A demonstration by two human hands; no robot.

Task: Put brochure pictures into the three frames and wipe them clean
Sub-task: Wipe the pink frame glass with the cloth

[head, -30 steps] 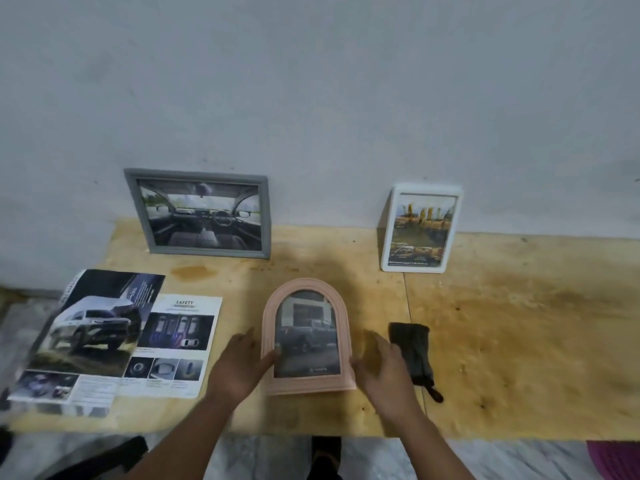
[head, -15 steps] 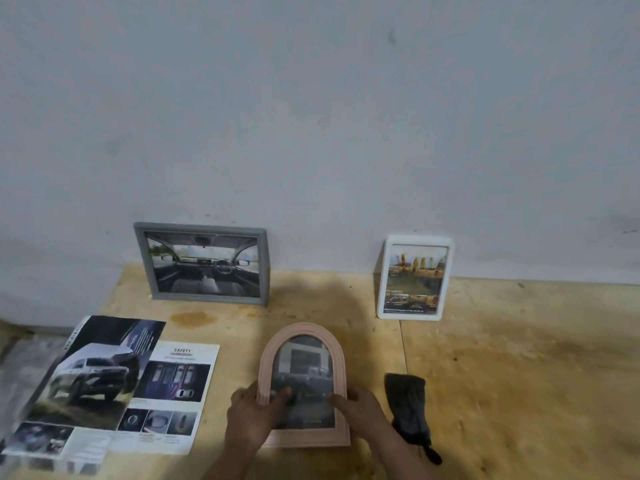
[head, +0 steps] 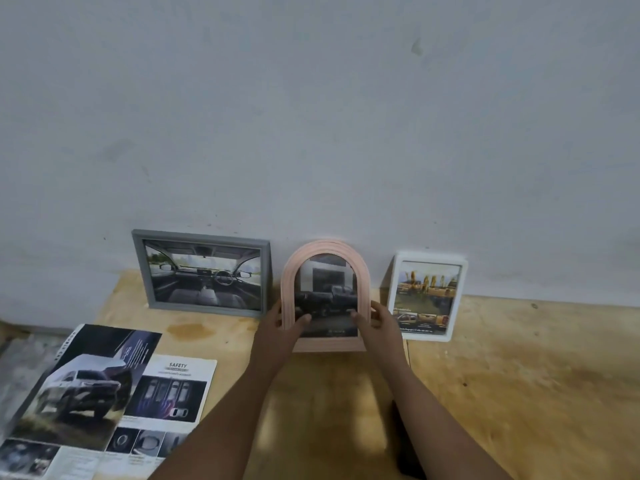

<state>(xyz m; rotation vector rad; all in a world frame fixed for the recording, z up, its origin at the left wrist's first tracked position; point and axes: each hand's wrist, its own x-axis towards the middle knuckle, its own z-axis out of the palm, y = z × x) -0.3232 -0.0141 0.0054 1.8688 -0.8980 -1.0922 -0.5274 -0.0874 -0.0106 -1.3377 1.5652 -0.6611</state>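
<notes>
The pink arched frame [head: 325,296] stands upright at the back of the wooden table [head: 519,375], against the wall [head: 311,116], between the grey frame [head: 204,273] and the white frame [head: 426,296]. We hold it between both hands: our left hand [head: 281,327] clasps its left edge with the thumb on the glass, our right hand [head: 375,322] clasps the right edge likewise. Both forearms reach forward, converging on it. The open brochure [head: 100,403] lies flat to our left, well apart from the frame
</notes>
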